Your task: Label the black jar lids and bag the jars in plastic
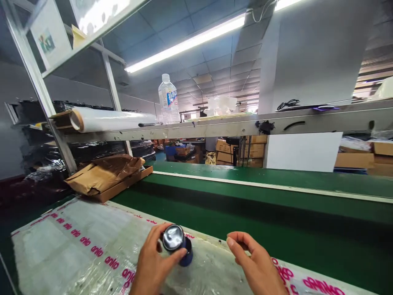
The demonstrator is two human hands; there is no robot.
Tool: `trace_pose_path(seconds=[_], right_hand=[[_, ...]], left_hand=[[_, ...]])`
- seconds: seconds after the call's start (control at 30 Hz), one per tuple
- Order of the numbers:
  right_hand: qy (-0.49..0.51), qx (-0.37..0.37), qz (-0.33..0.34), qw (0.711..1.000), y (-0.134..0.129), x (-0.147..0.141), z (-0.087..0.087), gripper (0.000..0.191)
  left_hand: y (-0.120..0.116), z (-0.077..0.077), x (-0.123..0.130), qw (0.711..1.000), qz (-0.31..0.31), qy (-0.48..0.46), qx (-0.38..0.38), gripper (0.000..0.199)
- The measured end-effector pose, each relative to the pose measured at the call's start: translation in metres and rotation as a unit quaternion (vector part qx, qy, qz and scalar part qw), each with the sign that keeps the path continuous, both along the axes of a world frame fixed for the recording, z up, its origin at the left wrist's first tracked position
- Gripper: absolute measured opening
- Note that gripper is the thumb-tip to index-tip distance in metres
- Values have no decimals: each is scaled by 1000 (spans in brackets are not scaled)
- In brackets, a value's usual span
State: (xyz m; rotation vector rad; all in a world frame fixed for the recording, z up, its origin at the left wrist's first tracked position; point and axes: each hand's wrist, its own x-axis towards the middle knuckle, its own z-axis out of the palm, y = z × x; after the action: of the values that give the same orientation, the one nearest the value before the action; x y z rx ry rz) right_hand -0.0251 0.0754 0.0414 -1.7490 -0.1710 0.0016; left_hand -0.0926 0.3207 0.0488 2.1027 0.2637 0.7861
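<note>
Near the front middle, my left hand (156, 256) grips a small round lid (173, 237) with a shiny dark face, between thumb and fingers. Just behind and below the lid shows a dark blue cylindrical container (187, 259); whether the two touch is hidden. To their right, my right hand (253, 260) hovers apart from them over the work surface, its thumb and index fingertips close together. Nothing shows between those fingertips. Beneath both hands lies a plastic-covered sheet (70, 254) printed with pink "anko" lettering.
A green conveyor belt (245, 213) runs behind the sheet. At the left, a shallow cardboard box (129, 184) holds crumpled brown paper (104, 174). A metal shelf (196, 130) crosses above, bearing a plastic bottle (168, 100) and a white roll (113, 119). Cartons (225, 151) stand farther back.
</note>
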Motion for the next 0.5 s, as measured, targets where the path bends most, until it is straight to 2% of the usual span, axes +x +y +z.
trace_pose_path(seconds=[0.1, 0.17, 0.27, 0.33, 0.4, 0.5], right_hand=[[-10, -25, 3, 1000, 2, -4, 3, 39], [-21, -31, 9, 999, 3, -8, 5, 38], [-34, -32, 29, 998, 3, -10, 8, 38], [-33, -32, 44, 998, 2, -9, 7, 39], [-31, -36, 53, 998, -1, -5, 3, 40], [-18, -57, 63, 996, -5, 3, -5, 44]], left_hand=[[48, 3, -5, 999, 21, 39, 18, 56], [77, -4, -3, 997, 31, 74, 2, 62], [108, -21, 4, 993, 2, 109, -33, 66], [116, -28, 8, 992, -17, 119, -36, 67], [114, -28, 8, 993, -18, 115, -25, 74], [89, -25, 1, 996, 10, 75, 38, 79]])
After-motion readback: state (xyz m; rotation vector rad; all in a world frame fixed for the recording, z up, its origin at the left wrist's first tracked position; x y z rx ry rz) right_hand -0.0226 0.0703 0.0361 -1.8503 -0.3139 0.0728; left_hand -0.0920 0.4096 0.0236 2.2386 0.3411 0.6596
